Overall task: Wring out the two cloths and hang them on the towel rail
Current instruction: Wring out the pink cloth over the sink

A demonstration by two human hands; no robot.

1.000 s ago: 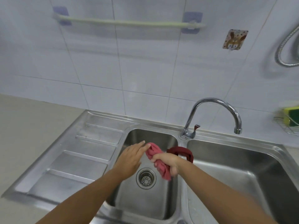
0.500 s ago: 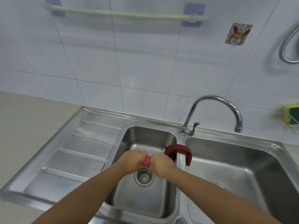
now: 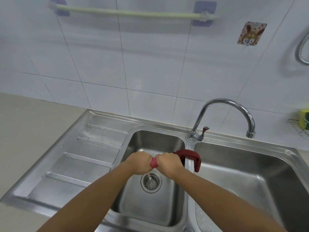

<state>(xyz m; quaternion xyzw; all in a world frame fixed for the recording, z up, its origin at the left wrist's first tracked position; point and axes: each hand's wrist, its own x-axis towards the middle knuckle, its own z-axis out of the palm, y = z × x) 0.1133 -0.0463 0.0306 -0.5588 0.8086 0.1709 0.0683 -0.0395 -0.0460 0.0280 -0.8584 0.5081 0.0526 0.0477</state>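
Grip: left hand [image 3: 139, 162] and right hand [image 3: 168, 163] were both fisted round the pink cloth [image 3: 154, 162], knuckles up, fists nearly touching; only a short band of cloth showed between them.
Cloth axis: the twisted pink cloth ran left to right between the fists, roughly level, over the left basin [image 3: 150, 211].
Water: a thin stream fell from the cloth toward the drain [image 3: 151, 181] directly below.
Step, judged: first cloth in mid-wring; nothing hung yet.
Rail: the rail [image 3: 133, 13] was bare, high on the tiled wall, above and slightly left of the hands, well apart from them.
Nearer hand, judged: the left hand lay under the rail's middle span; the right lay below its right bracket [image 3: 204, 13].
Second cloth: the dark red cloth [image 3: 190, 155] was draped over the divider [image 3: 189, 166] between the basins, just beside the right hand and seemingly touching it, so the right hand was nearer to it.
Edges: drainboard [image 3: 80, 164] to the left; tap [image 3: 224, 118] behind the divider, spout over the right basin [image 3: 250, 181].
Room, judged: the wall between sink and rail was open tile, so a straight lift should meet nothing; the tap stood right of that path.
Far right: a sponge [image 3: 303, 122] sat in a wire rack.
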